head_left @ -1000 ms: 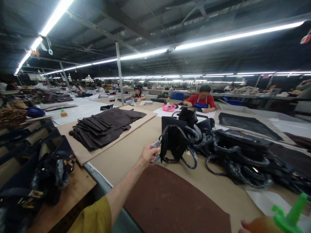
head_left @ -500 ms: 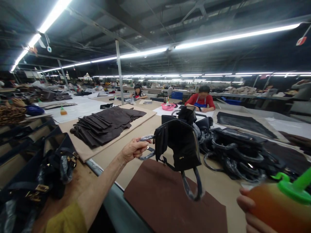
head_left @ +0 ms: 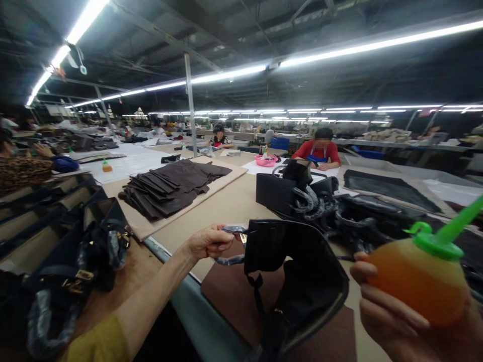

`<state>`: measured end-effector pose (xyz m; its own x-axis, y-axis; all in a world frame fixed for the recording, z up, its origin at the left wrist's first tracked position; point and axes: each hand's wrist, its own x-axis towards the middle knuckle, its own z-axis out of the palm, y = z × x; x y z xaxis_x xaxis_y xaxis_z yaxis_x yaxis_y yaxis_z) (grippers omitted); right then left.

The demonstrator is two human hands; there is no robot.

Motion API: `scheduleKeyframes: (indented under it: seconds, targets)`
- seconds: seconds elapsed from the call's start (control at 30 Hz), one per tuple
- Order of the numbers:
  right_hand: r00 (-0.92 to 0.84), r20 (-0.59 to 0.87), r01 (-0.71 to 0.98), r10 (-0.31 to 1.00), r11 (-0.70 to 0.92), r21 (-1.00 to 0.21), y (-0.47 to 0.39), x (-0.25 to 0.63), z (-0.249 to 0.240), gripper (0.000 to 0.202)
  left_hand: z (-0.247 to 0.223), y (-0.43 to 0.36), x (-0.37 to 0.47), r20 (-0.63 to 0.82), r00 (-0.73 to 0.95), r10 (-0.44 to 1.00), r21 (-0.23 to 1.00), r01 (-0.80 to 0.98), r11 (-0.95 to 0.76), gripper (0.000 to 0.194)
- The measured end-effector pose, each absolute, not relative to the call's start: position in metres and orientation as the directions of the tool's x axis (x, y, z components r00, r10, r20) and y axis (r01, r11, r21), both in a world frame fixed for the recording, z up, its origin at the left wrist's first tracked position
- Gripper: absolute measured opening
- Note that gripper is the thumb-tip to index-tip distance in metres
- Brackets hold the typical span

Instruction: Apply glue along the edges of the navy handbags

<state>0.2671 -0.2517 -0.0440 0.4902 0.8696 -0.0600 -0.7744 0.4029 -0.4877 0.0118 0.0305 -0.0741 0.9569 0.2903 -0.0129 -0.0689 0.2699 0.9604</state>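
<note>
My left hand [head_left: 212, 242] is closed round the plastic-wrapped handle [head_left: 233, 260] of a black bag piece [head_left: 302, 271], which hangs open to the right of the fist. Under it, a brown sheet [head_left: 226, 291] lies on the beige tabletop, partly covered by the black piece. At the right edge my right hand [head_left: 400, 314] has its fingers wrapped round a squeeze bottle [head_left: 422, 281] of orange liquid. The bottle's green cap and spout point up to the right.
Dark leather pieces [head_left: 171, 188] are stacked at centre left. Black bags with wrapped handles [head_left: 354, 211] pile up at the right. Navy bag bodies [head_left: 45, 241] line the left side. A person in red [head_left: 320, 151] sits across the table near a pink basket [head_left: 266, 160].
The black piece has swung lower and nearer, its opening now facing more towards me. My right hand and the bottle have come further into view. The camera view has shifted slightly.
</note>
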Motion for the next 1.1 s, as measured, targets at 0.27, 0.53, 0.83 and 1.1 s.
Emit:
scheduleKeyframes:
  seconds: [0.27, 0.53, 0.83, 1.1]
  targets:
    - [0.527, -0.039, -0.730, 0.849, 0.429, -0.531, -0.211, 0.251, -0.016, 0.068, -0.119, 0.049, 0.029, -0.143, 0.919, 0.367, 0.985, 0.096, 0.143, 0.051]
    - [0.569, 0.022, -0.699, 0.822, 0.498, -0.514, -0.173, 0.266, -0.007, 0.057, -0.139, 0.052, 0.033, -0.054, 0.839, 0.542, 0.992, 0.107, -0.067, 0.041]
    - [0.570, -0.020, -0.691, 0.821, 0.466, -0.552, -0.140, 0.277, -0.021, 0.056, -0.135, 0.032, 0.034, 0.094, 0.679, 0.728, 0.914, 0.230, -0.333, 0.045]
    - [0.574, 0.003, -0.672, 0.819, 0.473, -0.570, -0.139, 0.278, -0.029, 0.059, -0.068, -0.053, 0.067, 0.571, 0.570, 0.590, 0.636, 0.146, -0.757, 0.015]
